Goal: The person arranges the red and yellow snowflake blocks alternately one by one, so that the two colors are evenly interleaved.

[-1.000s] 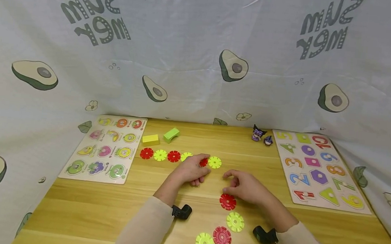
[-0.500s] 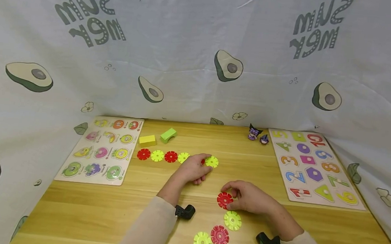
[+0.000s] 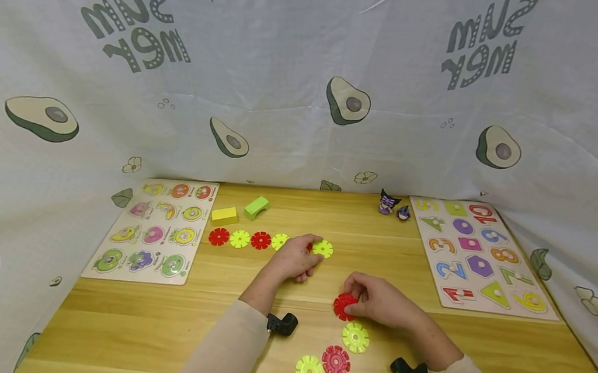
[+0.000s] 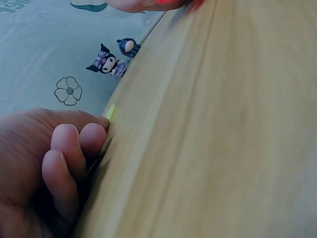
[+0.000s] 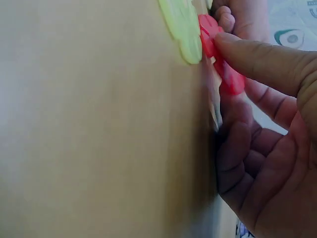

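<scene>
White cloth point(image 3: 286, 80) printed with avocados hangs behind a wooden table point(image 3: 135, 326). On the head view's left lies a fruit board point(image 3: 172, 223); rightward, a disc row point(image 3: 260, 241) runs past the left hand point(image 3: 293, 259) at centre, which mostly covers one red disc point(image 3: 310, 246); whether it grips that is unclear. Its curled lower fingers show better in the left wrist view. Lower right of centre, the right hand point(image 3: 382, 301) pinches another red disc point(image 3: 341, 307); only the right wrist view reveals its palm. Far right lies a number board point(image 3: 476, 285).
</scene>
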Action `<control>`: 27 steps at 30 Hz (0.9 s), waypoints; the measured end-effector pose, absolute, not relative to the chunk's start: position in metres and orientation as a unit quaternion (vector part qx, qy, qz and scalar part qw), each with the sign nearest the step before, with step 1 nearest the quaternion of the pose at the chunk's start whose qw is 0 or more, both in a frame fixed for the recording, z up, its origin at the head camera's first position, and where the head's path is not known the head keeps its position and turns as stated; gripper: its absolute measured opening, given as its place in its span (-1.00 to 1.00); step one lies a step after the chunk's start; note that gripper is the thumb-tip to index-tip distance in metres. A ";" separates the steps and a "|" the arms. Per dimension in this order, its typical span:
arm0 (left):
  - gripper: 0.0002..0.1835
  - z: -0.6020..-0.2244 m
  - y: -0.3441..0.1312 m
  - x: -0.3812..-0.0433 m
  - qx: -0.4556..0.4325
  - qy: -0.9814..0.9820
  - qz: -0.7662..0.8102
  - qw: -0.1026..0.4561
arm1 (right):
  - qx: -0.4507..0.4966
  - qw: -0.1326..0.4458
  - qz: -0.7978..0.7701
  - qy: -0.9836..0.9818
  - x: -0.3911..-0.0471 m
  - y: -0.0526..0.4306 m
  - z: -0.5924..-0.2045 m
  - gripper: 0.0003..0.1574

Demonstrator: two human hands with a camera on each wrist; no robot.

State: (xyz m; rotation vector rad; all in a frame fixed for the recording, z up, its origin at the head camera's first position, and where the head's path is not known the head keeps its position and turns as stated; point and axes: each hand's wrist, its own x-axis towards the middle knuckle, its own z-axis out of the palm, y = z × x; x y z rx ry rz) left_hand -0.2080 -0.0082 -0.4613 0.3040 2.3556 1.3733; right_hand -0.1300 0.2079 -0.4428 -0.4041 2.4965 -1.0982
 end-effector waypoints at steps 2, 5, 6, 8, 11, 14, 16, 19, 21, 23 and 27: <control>-0.49 -0.461 -0.008 -0.208 0.108 0.844 0.488 0.196 | -0.133 0.189 -0.406 0.884 -0.132 0.209 -0.442 -0.68; -0.49 -0.460 -0.008 -0.207 0.105 0.846 0.486 0.195 | -0.113 0.183 -0.437 0.873 -0.139 0.209 -0.439 -0.67; -0.49 -0.460 -0.008 -0.207 0.104 0.846 0.485 0.195 | -0.103 0.178 -0.448 0.870 -0.142 0.209 -0.439 -0.66; -0.49 -0.460 -0.007 -0.207 0.102 0.846 0.485 0.194 | -0.078 0.166 -0.462 0.868 -0.150 0.208 -0.438 -0.65; -0.48 -0.462 -0.006 -0.206 0.100 0.847 0.486 0.192 | -0.040 0.145 -0.454 0.878 -0.163 0.205 -0.437 -0.65; -0.48 -0.463 -0.005 -0.206 0.101 0.846 0.488 0.189 | -0.005 0.132 -0.443 0.887 -0.176 0.203 -0.436 -0.65; -0.48 -0.464 -0.005 -0.207 0.102 0.846 0.488 0.187 | 0.010 0.127 -0.441 0.889 -0.184 0.202 -0.434 -0.65; -0.48 -0.465 -0.005 -0.207 0.102 0.847 0.489 0.183 | 0.019 0.119 -0.431 0.894 -0.193 0.200 -0.432 -0.64; -0.48 -0.466 -0.005 -0.207 0.101 0.847 0.488 0.184 | 0.016 0.116 -0.408 0.906 -0.198 0.199 -0.431 -0.65; -0.48 -0.466 -0.005 -0.207 0.100 0.847 0.488 0.184 | 0.010 0.110 -0.375 0.920 -0.201 0.199 -0.432 -0.66; -0.48 -0.466 -0.006 -0.208 0.097 0.851 0.482 0.183 | -0.005 0.086 -0.293 0.952 -0.207 0.200 -0.433 -0.63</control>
